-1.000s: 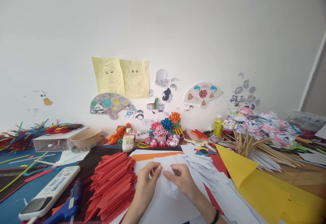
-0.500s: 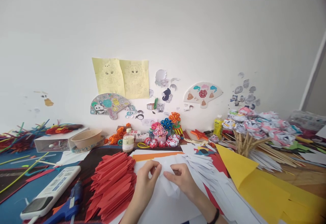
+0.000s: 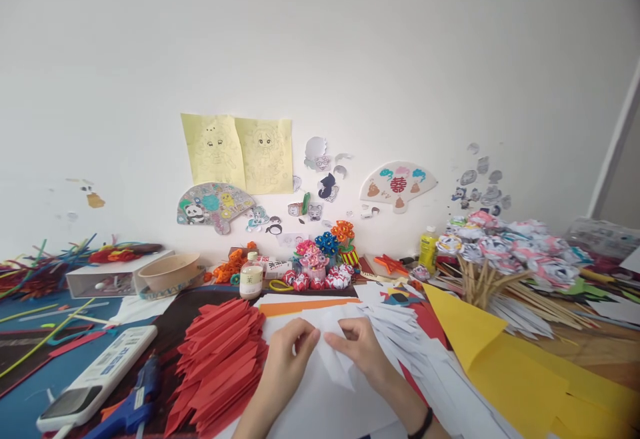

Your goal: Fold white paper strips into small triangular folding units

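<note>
White paper (image 3: 338, 358), outline indistinct, fingers (image 3: 313, 337) covering part

Left hand (image 3: 289, 354): pinches white piece (image 3: 337, 363), right of red stack (image 3: 220, 366)
Right hand (image 3: 363, 351): ditto
Glue gun (image 3: 133, 407): left of red stack

Both forearms (image 3: 263, 402) (image 3: 407, 402) angle inward from the worktop's (image 3: 595, 346) near edge. The left hand (image 3: 293, 349) and right hand (image 3: 361, 349) face each other, close but apart, wrists slightly bent. The left thumb (image 3: 309, 344) meets its curled forefinger; the right thumb (image 3: 337, 341) stretches leftward beneath bent fingers (image 3: 354, 324).
</note>
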The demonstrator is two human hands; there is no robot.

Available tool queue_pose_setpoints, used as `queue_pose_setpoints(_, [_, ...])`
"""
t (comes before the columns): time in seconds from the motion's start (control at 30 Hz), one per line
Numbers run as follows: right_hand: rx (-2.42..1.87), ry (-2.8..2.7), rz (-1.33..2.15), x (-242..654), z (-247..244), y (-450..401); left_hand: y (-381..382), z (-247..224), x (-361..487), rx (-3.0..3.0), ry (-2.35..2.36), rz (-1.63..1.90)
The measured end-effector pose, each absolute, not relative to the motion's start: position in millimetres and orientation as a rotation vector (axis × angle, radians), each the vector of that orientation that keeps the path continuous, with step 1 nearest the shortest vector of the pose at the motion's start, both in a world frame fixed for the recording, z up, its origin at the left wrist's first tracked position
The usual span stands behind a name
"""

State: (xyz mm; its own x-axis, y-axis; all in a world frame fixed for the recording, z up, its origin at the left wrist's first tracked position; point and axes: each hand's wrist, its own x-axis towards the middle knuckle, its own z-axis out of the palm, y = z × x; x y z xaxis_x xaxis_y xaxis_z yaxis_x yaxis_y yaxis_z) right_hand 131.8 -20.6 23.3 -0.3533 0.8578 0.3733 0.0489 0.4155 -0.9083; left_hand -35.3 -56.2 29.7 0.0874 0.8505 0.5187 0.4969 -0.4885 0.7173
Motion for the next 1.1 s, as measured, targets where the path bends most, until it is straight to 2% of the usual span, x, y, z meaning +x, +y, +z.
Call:
queue_pose_setpoints(0.13, [-0.802, -1.751, 1.1, 135, 20, -17, -52, 31, -39, 1.941, 1.297, 1.353])
queue_pose_setpoints(0.4, [-0.721, -1.371, 1.224, 133, 23, -14, -47, 27, -35, 1.424, 1.086, 1.571])
queue_pose_setpoints(0.53, [-0.654, -1.46, 1.295, 125, 20, -17, -43, 19, -28, 1.264, 0.968, 1.547])
queue_pose_setpoints(0.77, [-0.723, -1.456, 1.162, 127, 10, -12, -40, 3, -20, 1.455, 1.136, 1.425])
queue_pose_setpoints(0.9, [-0.696, -1.479, 1.201, 129, 10, -10, -39, -1, -19, 1.488, 1.177, 1.385])
queue_pose_setpoints(1.1, [-0.761, -1.533, 1.234, 135, 10, -5, -50, 17, -25, 1.834, 1.385, 1.397])
